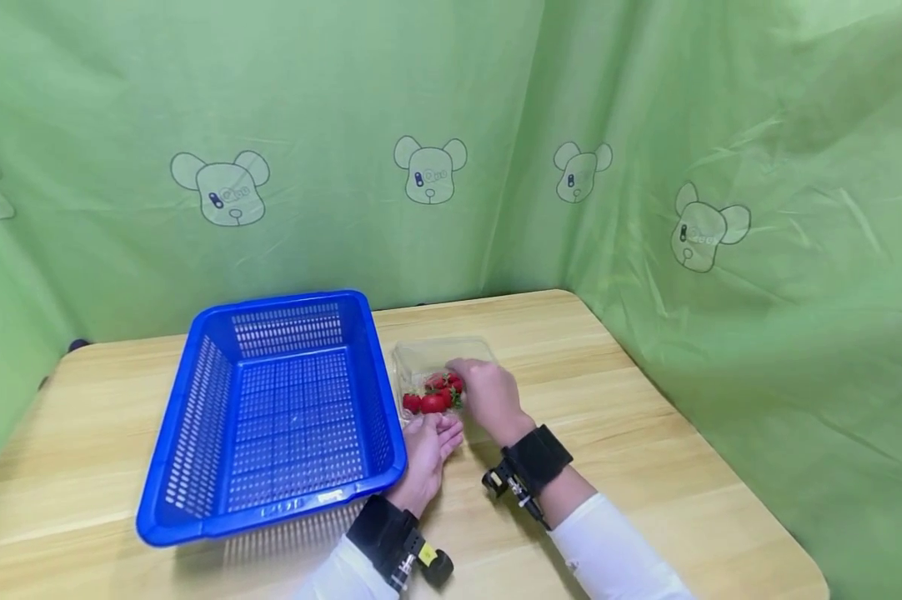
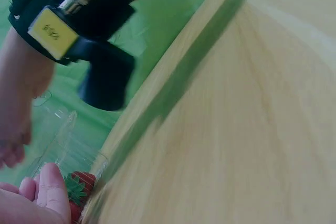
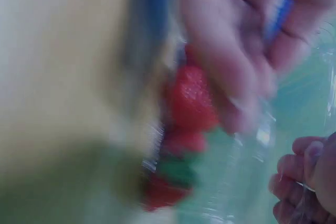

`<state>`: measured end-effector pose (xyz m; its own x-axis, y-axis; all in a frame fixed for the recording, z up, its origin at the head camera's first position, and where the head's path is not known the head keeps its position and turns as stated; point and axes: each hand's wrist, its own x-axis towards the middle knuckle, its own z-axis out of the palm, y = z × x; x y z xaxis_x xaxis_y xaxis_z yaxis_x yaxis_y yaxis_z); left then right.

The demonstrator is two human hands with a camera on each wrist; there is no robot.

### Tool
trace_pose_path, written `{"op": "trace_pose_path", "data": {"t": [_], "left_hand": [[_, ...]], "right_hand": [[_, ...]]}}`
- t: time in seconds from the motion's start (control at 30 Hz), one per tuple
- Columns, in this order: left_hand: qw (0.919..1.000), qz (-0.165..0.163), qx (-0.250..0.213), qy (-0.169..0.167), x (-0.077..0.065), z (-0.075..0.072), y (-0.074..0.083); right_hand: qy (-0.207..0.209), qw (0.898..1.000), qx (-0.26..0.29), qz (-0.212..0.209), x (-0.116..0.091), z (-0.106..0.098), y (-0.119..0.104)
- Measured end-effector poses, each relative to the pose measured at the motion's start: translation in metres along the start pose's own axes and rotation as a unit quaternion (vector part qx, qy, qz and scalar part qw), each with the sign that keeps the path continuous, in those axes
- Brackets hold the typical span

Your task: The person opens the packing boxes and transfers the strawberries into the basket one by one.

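A clear plastic container [image 1: 421,354] with several red strawberries [image 1: 433,402] stands on the table, right of the blue basket. My right hand [image 1: 490,398] is at the container's right side, fingers curled. In the right wrist view, that right hand [image 3: 310,179] seems to pinch a thin clear plastic edge between thumb and fingers. Palm partly up, my left hand [image 1: 425,454] lies at the container's near side, its fingers fairly straight. The left wrist view shows the left hand [image 2: 39,200] beside a strawberry [image 2: 81,182] with green leaves; contact with the container is unclear.
The large blue perforated basket [image 1: 293,425] stands to the left, with its near right rim next to my left hand. A light wood table [image 1: 646,467] carries everything. Green curtains [image 1: 331,100] with bear-head prints hang behind and to the right.
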<state>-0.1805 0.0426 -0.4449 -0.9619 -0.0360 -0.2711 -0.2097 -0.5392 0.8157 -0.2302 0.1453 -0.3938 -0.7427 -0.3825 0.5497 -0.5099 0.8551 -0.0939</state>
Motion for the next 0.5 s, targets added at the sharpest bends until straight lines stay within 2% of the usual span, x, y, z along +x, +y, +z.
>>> {"op": "trace_pose_path", "data": {"t": [0.07, 0.27, 0.5], "left_hand": [[1.0, 0.0, -0.001, -0.002, 0.0, 0.0, 0.0], [1.0, -0.001, 0.002, 0.008, 0.0, 0.001, 0.0], [1.0, -0.002, 0.008, -0.003, -0.002, -0.001, -0.003]], "right_hand": [[0.012, 1.0, -0.009, -0.005, 0.006, -0.007, 0.002], [0.03, 0.997, -0.034, -0.055, 0.021, -0.02, 0.003], [0.045, 0.998, -0.019, -0.037, 0.028, -0.024, 0.006]]}}
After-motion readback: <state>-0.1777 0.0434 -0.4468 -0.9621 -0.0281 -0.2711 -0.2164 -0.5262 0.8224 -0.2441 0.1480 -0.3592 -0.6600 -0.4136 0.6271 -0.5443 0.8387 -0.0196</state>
